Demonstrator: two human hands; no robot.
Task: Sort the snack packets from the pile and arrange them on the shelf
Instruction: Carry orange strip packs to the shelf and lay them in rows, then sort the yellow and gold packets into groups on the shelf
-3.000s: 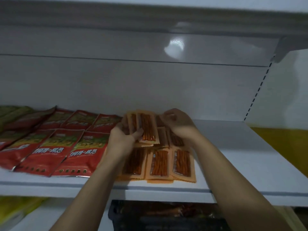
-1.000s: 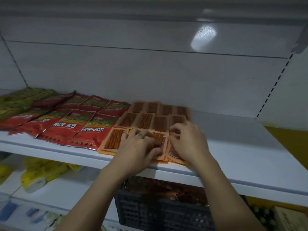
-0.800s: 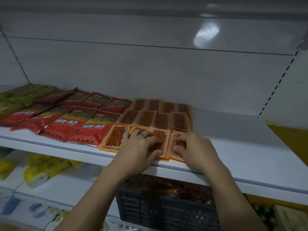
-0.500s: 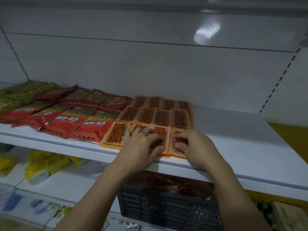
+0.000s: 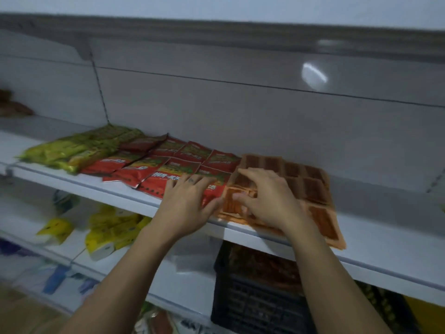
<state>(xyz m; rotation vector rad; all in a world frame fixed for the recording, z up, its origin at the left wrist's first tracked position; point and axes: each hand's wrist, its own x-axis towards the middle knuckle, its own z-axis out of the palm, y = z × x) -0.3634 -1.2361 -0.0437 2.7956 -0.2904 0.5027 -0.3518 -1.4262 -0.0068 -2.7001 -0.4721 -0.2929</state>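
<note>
**Shelf, middle tier.** White metal shelf board (image 5: 390, 239) with a pale back panel (image 5: 240, 116) behind it; the picture was blurred throughout.

**Item 1.** Flat orange snack packets with clear windows showing reddish-brown sticks (image 5: 313, 189). They lay in overlapping rows on the shelf, from the back panel to the front edge. The front-right packet hung slightly over the lip.

**Item 2.** Glossy red foil snack packets with a green picture and white lettering (image 5: 130, 175). They lay in overlapping rows directly left of the orange group, edges touching it.

**Item 3.** Yellow-green foil packets (image 5: 72, 153), at the left end of the same row, touching the red ones.

**Left hand** (image 5: 190, 203). Palm down, fingers spread and fairly straight, resting flat on the front-right red packets, its thumb reaching towards the orange group.

**Right hand** (image 5: 267, 198). Over the left front part of the orange group, fingers arched, fingertips and thumb down on the packets. Whether it pinched a packet or only pressed could not be told. The two hands sat near each other, not touching.

**Below the shelf.** Black slatted plastic crate (image 5: 260, 307), holding reddish packets, under the orange group. Yellow wrapped packs (image 5: 113, 232) lay on a lower white shelf to the left.
</note>
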